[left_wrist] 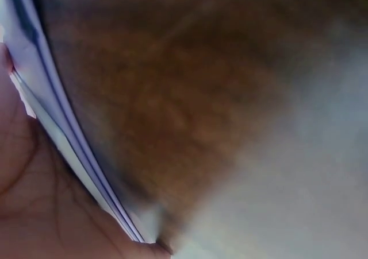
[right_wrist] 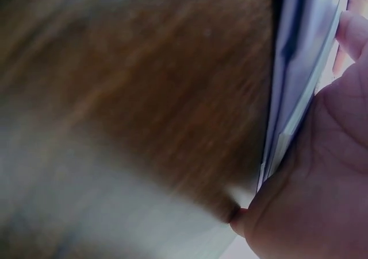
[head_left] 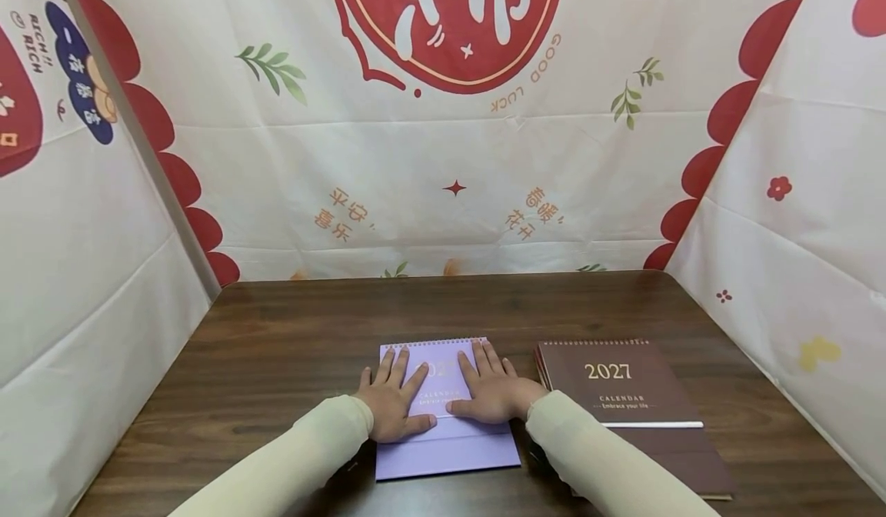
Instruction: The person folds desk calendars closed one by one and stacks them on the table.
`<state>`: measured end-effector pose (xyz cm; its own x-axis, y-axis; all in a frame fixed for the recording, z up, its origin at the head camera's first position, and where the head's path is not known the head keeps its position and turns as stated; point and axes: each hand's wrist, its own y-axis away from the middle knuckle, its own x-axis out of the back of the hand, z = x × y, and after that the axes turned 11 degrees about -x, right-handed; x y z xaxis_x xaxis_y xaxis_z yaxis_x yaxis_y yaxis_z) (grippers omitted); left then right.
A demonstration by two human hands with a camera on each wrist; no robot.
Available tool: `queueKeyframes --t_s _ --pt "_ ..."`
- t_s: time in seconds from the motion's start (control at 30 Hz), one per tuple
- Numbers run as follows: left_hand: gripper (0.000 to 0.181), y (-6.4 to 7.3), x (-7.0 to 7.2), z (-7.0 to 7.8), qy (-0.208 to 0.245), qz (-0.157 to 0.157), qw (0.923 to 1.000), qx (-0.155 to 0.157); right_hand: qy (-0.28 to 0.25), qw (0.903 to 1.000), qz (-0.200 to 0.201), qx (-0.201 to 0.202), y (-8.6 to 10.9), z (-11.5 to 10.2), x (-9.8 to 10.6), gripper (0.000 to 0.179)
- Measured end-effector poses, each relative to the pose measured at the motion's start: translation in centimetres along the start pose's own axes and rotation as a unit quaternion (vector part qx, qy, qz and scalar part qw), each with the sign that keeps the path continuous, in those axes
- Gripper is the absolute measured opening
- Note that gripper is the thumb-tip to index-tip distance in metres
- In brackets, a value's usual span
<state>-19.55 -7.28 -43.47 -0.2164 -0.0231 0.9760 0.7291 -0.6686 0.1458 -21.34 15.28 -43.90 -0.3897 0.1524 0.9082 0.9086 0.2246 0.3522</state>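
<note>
A purple 2027 desk calendar (head_left: 450, 455) lies flat on the table, its spiral binding along the far edge. My left hand (head_left: 392, 401) rests palm down on its left side, fingers spread and straight, partly over the printed year. On its right side lies my right hand (head_left: 494, 390), also flat with the fingers spread and the thumb pointing inward. Both wrist views show a palm, the left (left_wrist: 34, 196) and the right (right_wrist: 328, 173), against the calendar's layered purple edge.
To the right lies a brown 2027 calendar (head_left: 623, 386) with a white strip (head_left: 654, 425) across it, close to my right forearm. Under both is a dark wooden table (head_left: 298, 317). Printed white cloth (head_left: 415, 148) hangs behind the table and at both sides.
</note>
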Motion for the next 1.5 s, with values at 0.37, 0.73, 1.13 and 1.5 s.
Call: queueKeyframes --t_s 0.37,0.73,1.13,1.5 --pt "0.073 -0.7 -0.2 -2.2 0.136 0.079 0.9873 -0.021 -0.053 0.9942 0.088 0.032 0.4 0.3 0.6 0.089" --pt "0.017 1.3 0.9 -3.5 0.204 0.222 0.9443 0.131 -0.122 0.9734 0.158 -0.113 1.0 1.4 2.3 0.031" --pt "0.012 1.6 1.2 -2.6 0.337 0.191 0.9071 0.163 -0.208 0.9659 0.113 -0.105 1.5 1.8 2.0 0.024" --pt "0.035 2.0 2.0 -1.9 0.484 0.206 0.836 0.155 -0.28 0.9459 0.135 -0.091 2.5 1.9 2.4 0.05"
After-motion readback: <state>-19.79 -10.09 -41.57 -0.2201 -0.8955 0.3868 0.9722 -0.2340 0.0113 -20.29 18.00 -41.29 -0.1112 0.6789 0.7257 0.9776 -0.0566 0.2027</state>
